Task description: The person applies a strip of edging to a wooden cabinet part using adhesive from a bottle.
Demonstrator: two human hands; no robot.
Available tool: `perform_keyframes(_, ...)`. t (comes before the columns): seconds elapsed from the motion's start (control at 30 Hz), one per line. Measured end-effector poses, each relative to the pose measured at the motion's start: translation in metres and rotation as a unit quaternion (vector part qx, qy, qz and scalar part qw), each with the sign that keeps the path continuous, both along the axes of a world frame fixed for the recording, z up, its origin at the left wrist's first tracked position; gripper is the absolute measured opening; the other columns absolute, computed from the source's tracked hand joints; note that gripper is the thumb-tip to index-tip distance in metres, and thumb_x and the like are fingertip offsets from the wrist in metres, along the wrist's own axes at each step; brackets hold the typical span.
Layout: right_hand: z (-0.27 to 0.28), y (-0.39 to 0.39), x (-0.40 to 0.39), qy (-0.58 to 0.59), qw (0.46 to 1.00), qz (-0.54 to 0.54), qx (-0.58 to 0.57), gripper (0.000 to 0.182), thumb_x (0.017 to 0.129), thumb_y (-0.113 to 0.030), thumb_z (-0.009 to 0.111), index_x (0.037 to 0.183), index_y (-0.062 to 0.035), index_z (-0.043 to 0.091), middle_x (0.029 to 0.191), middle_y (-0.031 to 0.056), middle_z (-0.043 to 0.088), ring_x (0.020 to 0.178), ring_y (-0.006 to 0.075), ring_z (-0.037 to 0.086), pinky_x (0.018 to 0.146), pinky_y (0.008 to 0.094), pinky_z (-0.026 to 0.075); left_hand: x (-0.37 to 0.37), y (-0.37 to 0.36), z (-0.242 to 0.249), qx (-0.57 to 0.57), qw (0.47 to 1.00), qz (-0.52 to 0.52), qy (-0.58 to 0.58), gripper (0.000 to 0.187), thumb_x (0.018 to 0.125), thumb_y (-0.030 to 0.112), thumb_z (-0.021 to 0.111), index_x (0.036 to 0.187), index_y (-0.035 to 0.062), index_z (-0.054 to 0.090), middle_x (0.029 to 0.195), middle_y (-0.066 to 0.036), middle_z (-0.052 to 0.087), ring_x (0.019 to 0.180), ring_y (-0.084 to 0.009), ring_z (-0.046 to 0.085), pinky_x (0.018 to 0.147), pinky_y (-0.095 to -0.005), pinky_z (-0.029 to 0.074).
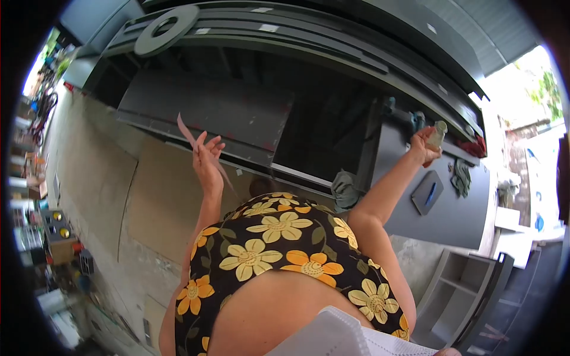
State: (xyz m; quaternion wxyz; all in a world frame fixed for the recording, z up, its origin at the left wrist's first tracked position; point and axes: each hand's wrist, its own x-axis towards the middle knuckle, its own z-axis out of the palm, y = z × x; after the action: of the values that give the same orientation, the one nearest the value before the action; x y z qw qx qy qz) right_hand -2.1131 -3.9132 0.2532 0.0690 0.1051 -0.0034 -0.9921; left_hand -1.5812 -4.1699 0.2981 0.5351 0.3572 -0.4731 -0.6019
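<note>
My left hand (208, 160) is raised in front of the grey panel, its fingers partly spread. A thin, pale pink strip (186, 130) is held in it, one end pointing up and the other hanging below the wrist. Out to the right, my right hand (423, 146) grips a small see-through bottle (438, 136) with yellowish contents, over the grey tabletop (392, 202). Below that hand lie a dark square pad (424, 193) with a blue pen-like object (431, 191) on it, and a grey-green glove (461, 178).
A large dark cabinet frame (332, 56) stretches across the front, with a grey ring (167, 29) on top. A grey panel (202, 107) lies within it. A crumpled grey cloth (345, 188) hangs beside my right elbow. An open shelf unit (457, 291) stands at lower right.
</note>
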Motion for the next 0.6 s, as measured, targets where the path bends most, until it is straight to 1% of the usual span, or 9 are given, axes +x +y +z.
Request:
perform_keyframes(0.03, -0.001, -0.004, 0.004, -0.001, 1.0, 0.009, 0.017, 0.055, 0.068, -0.047, 0.057, 0.105, -0.0062, 0.056, 0.099, 0.0169, 0.061, 0.089, 0.0319, 0.061, 0.076, 0.0454, 0.052, 0.004, -0.005, 0.001, 0.008, 1.0, 0.012, 0.004, 0.041, 0.097, 0.035, 0.037, 0.124, 0.0053, 0.046, 0.103, -0.01, 0.061, 0.087, -0.0154, 0.058, 0.081, -0.0283, 0.042)
perform_keyframes(0.13, 0.009, -0.023, 0.029, 0.015, 0.997, 0.04, 0.07, 0.056, 0.061, -0.035, 0.066, 0.106, -0.0027, 0.055, 0.104, 0.0188, 0.06, 0.093, 0.034, 0.06, 0.079, 0.0458, 0.052, 0.02, -0.019, 0.009, 0.004, 1.0, 0.021, 0.006, 0.043, 0.097, 0.035, 0.036, 0.123, 0.0027, 0.046, 0.103, -0.011, 0.06, 0.088, -0.0159, 0.058, 0.083, -0.0297, 0.042)
perform_keyframes(0.17, 0.016, -0.029, 0.04, 0.024, 0.995, 0.054, 0.084, 0.056, 0.06, -0.032, 0.067, 0.106, -0.0018, 0.055, 0.105, 0.0192, 0.06, 0.094, 0.0345, 0.06, 0.08, 0.0458, 0.052, 0.024, -0.026, 0.009, 0.002, 0.999, 0.033, 0.015, 0.042, 0.097, 0.036, 0.036, 0.12, 0.0031, 0.049, 0.098, -0.01, 0.062, 0.082, -0.0136, 0.058, 0.077, -0.0277, 0.043)
perform_keyframes(0.27, 0.039, -0.049, 0.076, 0.058, 0.987, 0.102, 0.11, 0.053, 0.06, -0.026, 0.069, 0.105, -0.0015, 0.055, 0.107, 0.0193, 0.059, 0.096, 0.0347, 0.059, 0.08, 0.045, 0.053, 0.047, -0.049, 0.016, 0.009, 0.999, 0.045, 0.004, 0.041, 0.097, 0.037, 0.036, 0.113, 0.003, 0.053, 0.089, -0.008, 0.063, 0.072, -0.0115, 0.056, 0.069, -0.0245, 0.044)
perform_keyframes(0.3, 0.044, -0.056, 0.085, 0.07, 0.984, 0.122, 0.109, 0.051, 0.061, -0.025, 0.069, 0.105, -0.0021, 0.055, 0.107, 0.019, 0.059, 0.097, 0.0346, 0.059, 0.079, 0.0446, 0.053, 0.055, -0.056, 0.02, 0.015, 0.998, 0.056, 0.012, 0.042, 0.097, 0.038, 0.038, 0.106, 0.0022, 0.057, 0.078, -0.005, 0.061, 0.062, -0.0099, 0.053, 0.059, -0.0222, 0.041)
perform_keyframes(0.4, 0.046, -0.072, 0.104, 0.098, 0.972, 0.19, 0.101, 0.048, 0.063, -0.023, 0.071, 0.105, -0.0041, 0.055, 0.107, 0.018, 0.059, 0.097, 0.0342, 0.059, 0.078, 0.0435, 0.054, 0.1, -0.087, 0.02, 0.011, 1.0, 0.018, 0.021, 0.043, 0.096, 0.04, 0.039, 0.103, 0.0017, 0.058, 0.07, -0.003, 0.057, 0.057, -0.0099, 0.049, 0.053, -0.0219, 0.038)
perform_keyframes(0.43, 0.05, -0.078, 0.114, 0.101, 0.967, 0.21, 0.105, 0.047, 0.064, -0.022, 0.072, 0.105, -0.0048, 0.056, 0.107, 0.0175, 0.06, 0.097, 0.0341, 0.059, 0.077, 0.043, 0.054, 0.111, -0.095, 0.029, 0.025, 0.998, 0.047, 0.045, 0.042, 0.095, 0.04, 0.04, 0.099, 0.0018, 0.058, 0.063, -0.001, 0.051, 0.054, -0.0105, 0.048, 0.05, -0.0228, 0.036)
perform_keyframes(0.5, 0.051, -0.088, 0.129, 0.101, 0.956, 0.257, 0.102, 0.047, 0.065, -0.021, 0.073, 0.105, -0.0059, 0.056, 0.107, 0.0164, 0.06, 0.097, 0.0339, 0.059, 0.076, 0.0425, 0.055, 0.143, -0.118, 0.041, 0.048, 0.988, 0.118, 0.083, 0.038, 0.094, 0.039, 0.044, 0.091, 0.0039, 0.058, 0.059, 0.001, 0.047, 0.05, -0.01, 0.044, 0.048, -0.0227, 0.035)
perform_keyframes(0.6, 0.066, -0.103, 0.163, 0.113, 0.93, 0.342, 0.078, 0.044, 0.067, -0.018, 0.074, 0.107, -0.0114, 0.057, 0.111, 0.0105, 0.06, 0.104, 0.0283, 0.058, 0.076, 0.043, 0.055, 0.197, -0.148, 0.076, 0.06, 0.957, 0.244, 0.144, 0.032, 0.088, 0.039, 0.051, 0.078, 0.0085, 0.054, 0.055, 0.004, 0.042, 0.046, -0.0084, 0.039, 0.045, -0.022, 0.032)
